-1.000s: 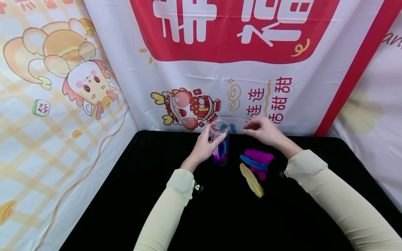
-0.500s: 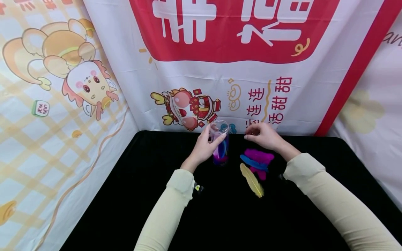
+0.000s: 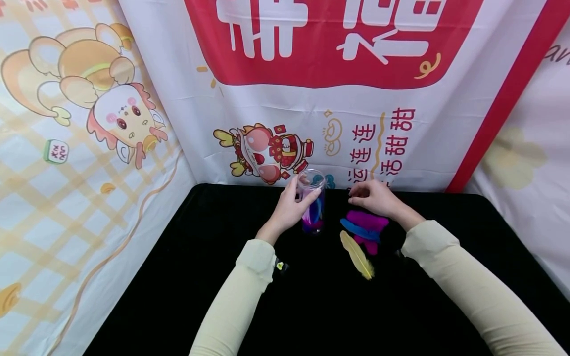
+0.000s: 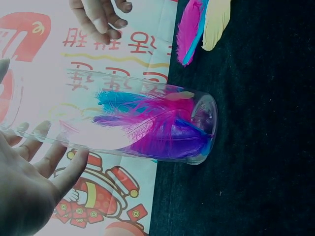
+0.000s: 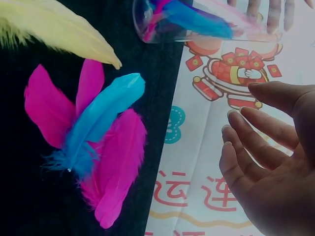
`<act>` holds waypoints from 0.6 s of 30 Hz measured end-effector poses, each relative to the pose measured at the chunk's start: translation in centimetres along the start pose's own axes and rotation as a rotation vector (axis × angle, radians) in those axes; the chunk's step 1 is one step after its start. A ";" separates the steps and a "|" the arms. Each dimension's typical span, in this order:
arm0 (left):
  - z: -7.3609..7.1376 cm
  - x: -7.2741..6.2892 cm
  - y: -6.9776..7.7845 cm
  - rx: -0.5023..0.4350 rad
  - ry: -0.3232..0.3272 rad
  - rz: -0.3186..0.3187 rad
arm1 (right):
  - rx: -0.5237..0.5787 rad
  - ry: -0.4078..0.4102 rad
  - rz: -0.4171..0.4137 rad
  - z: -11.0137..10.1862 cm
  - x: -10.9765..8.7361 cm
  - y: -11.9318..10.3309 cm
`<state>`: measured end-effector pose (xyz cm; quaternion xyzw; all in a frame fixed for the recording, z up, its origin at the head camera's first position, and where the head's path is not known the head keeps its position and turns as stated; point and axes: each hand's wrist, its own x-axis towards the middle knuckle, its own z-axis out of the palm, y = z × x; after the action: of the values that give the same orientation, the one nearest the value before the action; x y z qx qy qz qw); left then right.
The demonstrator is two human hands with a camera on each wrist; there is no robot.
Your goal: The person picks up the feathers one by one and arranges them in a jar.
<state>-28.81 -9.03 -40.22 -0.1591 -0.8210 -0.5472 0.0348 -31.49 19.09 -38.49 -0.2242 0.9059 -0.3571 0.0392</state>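
My left hand point(image 3: 285, 212) grips a clear, open-topped plastic jar point(image 3: 317, 210) standing upright on the black table, thumb on one side and fingers round the other. Pink, purple, blue and white feathers point(image 4: 162, 130) fill its lower part in the left wrist view. To the jar's right, my right hand point(image 3: 378, 198) hovers with loosely bent fingers and nothing between them, as the right wrist view also shows. Below that hand lies a small pile: magenta feathers point(image 5: 120, 162) with a blue feather point(image 5: 106, 108) across them. A yellow feather point(image 3: 357, 255) rests nearer to me.
The black cloth-covered table point(image 3: 213, 287) meets a white printed curtain point(image 3: 267, 104) at its back edge, close behind the jar. Another patterned curtain point(image 3: 89, 207) hangs along the left side.
My right hand has come down slightly and a little to the right, towards the feather pile. The left hand, the jar and the feathers have stayed in place.
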 end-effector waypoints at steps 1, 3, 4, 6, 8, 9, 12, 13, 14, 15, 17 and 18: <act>0.0 0.0 0.0 -0.001 -0.002 -0.003 | -0.001 0.000 0.003 0.0 0.0 0.1; 0.0 0.0 -0.1 -0.005 -0.004 -0.010 | -0.005 0.002 0.008 0.1 -0.1 0.3; 0.0 0.0 -0.1 -0.006 -0.004 -0.012 | -0.005 0.003 0.011 0.1 -0.1 0.3; 0.0 0.0 -0.1 -0.009 -0.005 -0.014 | -0.005 0.002 0.014 0.1 -0.1 0.6; 0.0 0.1 0.0 -0.010 -0.005 -0.012 | -0.010 0.002 0.014 0.2 -0.1 0.8; 0.0 0.1 0.0 -0.011 -0.005 -0.009 | -0.011 0.001 0.014 0.2 -0.1 0.9; 0.0 0.1 0.0 -0.006 -0.005 -0.004 | -0.017 0.001 0.013 0.2 -0.1 1.1; 0.0 0.1 0.0 -0.005 -0.004 -0.003 | -0.017 0.000 0.014 0.3 -0.1 1.2; 0.0 0.1 0.0 -0.002 -0.004 -0.003 | -0.017 -0.002 0.014 0.3 -0.1 1.2; 0.0 0.1 0.0 -0.001 -0.003 -0.004 | -0.017 -0.003 0.013 0.3 -0.1 1.3; 0.0 0.1 0.0 -0.001 -0.002 -0.005 | -0.015 -0.007 0.016 0.3 -0.1 1.4; 0.0 0.1 0.0 -0.001 -0.002 -0.006 | -0.015 -0.010 0.018 0.3 -0.1 1.4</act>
<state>-28.93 -8.97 -40.24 -0.1570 -0.8213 -0.5476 0.0322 -31.84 19.87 -39.67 -0.2184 0.9103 -0.3488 0.0452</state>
